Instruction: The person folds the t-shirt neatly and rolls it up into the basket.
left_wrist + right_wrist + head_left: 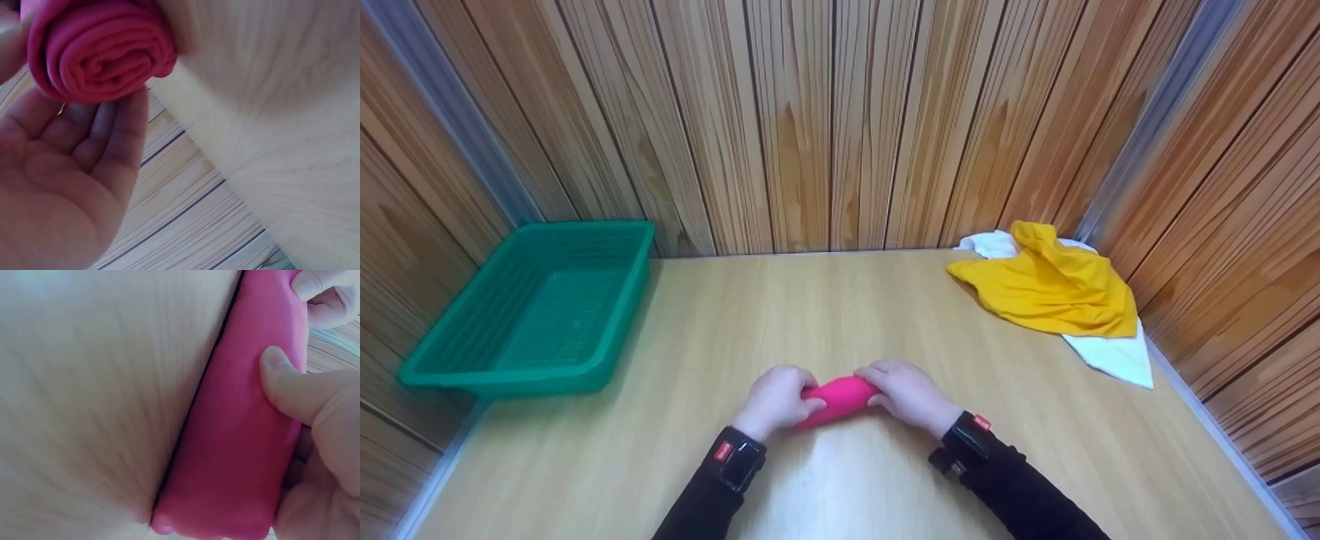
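Observation:
A bright pink cloth (844, 397), rolled into a thick tube, lies at a slant on the table between both hands. Its spiral of folded layers shows at the end of the rolled cloth (109, 62) in the left wrist view. My left hand (780, 399) grips the left part, thumb on the near side and fingers behind. Toward the other end, my right hand (909, 391) holds the roll the same way. In the right wrist view, the right thumb (289, 385) presses on the smooth side of the roll, and the fingers behind are partly hidden.
A green plastic basket (607, 341) stands at the back left of the wooden table (825, 315). Heaped at the back right is a yellow cloth (1050, 292), on top of white cloth (1117, 356). Wood-panelled walls (795, 135) enclose the back and both sides.

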